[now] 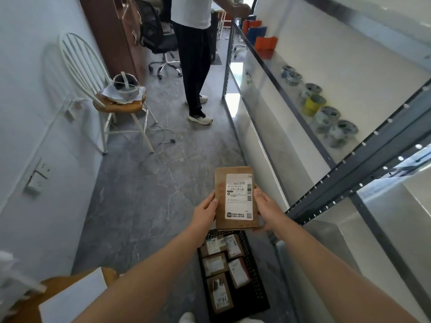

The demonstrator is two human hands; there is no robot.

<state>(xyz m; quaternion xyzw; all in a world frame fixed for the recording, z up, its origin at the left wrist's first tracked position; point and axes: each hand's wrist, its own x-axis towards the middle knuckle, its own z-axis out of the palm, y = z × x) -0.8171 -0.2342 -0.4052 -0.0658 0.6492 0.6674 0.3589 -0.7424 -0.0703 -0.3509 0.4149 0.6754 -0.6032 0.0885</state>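
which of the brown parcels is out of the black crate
The parcel held between the left hand and right hand, above the crate; the rest lie inside it.

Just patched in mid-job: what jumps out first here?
A brown parcel with a white shipping label, held at mid-frame between the left hand and right hand. Directly below it, a black crate on the floor holds more labelled parcels. Further up the aisle a person in dark trousers stands beside the metal shelving.

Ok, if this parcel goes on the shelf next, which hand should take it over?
Right, probably. The right hand grips the parcel by the edge facing the shelf unit. The left hand holds the far edge and would have to reach across.
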